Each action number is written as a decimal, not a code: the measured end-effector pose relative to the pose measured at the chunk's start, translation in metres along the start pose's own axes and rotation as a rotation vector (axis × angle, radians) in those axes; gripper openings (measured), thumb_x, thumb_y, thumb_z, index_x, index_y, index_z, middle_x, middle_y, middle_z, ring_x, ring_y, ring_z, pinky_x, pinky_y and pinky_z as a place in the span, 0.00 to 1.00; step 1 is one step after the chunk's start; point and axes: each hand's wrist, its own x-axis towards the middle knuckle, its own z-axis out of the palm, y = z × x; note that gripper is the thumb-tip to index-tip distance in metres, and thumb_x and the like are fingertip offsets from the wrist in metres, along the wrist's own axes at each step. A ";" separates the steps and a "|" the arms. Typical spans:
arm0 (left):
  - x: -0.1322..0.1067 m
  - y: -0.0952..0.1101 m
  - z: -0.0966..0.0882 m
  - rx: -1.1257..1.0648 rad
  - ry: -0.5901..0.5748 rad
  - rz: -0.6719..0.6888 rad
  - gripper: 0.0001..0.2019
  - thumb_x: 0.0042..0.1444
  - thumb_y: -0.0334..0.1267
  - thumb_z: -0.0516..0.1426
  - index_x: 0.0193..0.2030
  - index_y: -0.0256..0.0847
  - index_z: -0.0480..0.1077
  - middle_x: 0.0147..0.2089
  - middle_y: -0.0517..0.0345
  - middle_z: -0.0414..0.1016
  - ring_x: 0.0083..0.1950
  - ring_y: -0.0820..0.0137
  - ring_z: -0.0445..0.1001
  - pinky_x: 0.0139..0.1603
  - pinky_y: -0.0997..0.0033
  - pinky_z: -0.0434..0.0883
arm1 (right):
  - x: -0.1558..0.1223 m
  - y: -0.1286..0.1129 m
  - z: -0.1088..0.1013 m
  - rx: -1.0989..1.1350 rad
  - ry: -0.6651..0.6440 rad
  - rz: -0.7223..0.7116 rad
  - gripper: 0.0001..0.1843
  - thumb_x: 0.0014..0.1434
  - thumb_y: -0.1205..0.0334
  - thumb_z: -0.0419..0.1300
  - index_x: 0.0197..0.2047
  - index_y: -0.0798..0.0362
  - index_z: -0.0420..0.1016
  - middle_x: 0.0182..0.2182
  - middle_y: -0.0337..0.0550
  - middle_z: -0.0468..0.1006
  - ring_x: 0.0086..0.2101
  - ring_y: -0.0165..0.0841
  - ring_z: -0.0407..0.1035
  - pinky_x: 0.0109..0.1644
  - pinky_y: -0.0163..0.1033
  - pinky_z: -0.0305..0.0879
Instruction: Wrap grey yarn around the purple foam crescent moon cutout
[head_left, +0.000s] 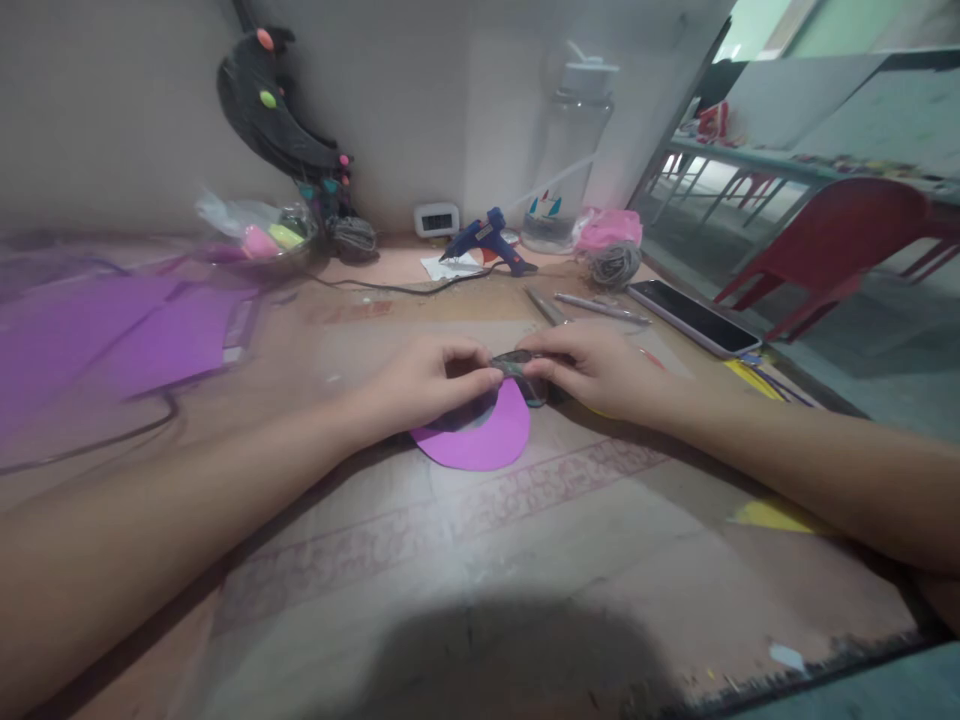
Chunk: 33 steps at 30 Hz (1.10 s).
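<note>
Both hands meet over the middle of the table. My left hand (442,380) pinches one end of a dark grey strip (513,366) between thumb and forefinger. Its other end is gripped by the fingertips of my right hand (592,368); blur hides what the strip is made of. Just under the left fingers lies a curved piece of purple paper (487,445), its upper part covered by the hand. Beyond the right hand are a pair of scissors (546,306), partly hidden, and a pen (602,308).
A blue glue gun (484,240) stands at the back, its cord running left. Purple sheets (150,330) lie on the left. To the right are a phone (694,316), grey yarn (613,263) and a clear bottle (566,150). A black crescent (270,110) hangs on the wall.
</note>
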 end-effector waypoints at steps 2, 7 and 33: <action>0.000 0.000 0.000 0.002 0.008 -0.004 0.13 0.59 0.45 0.56 0.33 0.38 0.73 0.26 0.59 0.75 0.26 0.74 0.72 0.27 0.76 0.68 | -0.001 0.000 0.001 -0.005 0.016 0.021 0.14 0.67 0.55 0.54 0.43 0.52 0.78 0.29 0.39 0.79 0.30 0.31 0.69 0.36 0.35 0.56; 0.001 -0.001 0.000 -0.005 0.013 -0.001 0.13 0.59 0.46 0.56 0.34 0.38 0.73 0.27 0.59 0.75 0.26 0.73 0.72 0.26 0.76 0.67 | -0.001 -0.001 0.001 0.019 0.116 0.099 0.13 0.65 0.56 0.56 0.45 0.53 0.78 0.32 0.40 0.80 0.31 0.32 0.69 0.36 0.35 0.58; 0.001 0.000 0.000 -0.038 -0.008 -0.021 0.13 0.60 0.46 0.56 0.33 0.38 0.72 0.27 0.59 0.73 0.26 0.74 0.71 0.28 0.76 0.67 | 0.001 -0.002 0.001 0.048 0.195 0.176 0.14 0.64 0.54 0.56 0.44 0.54 0.74 0.33 0.42 0.79 0.33 0.33 0.69 0.37 0.36 0.59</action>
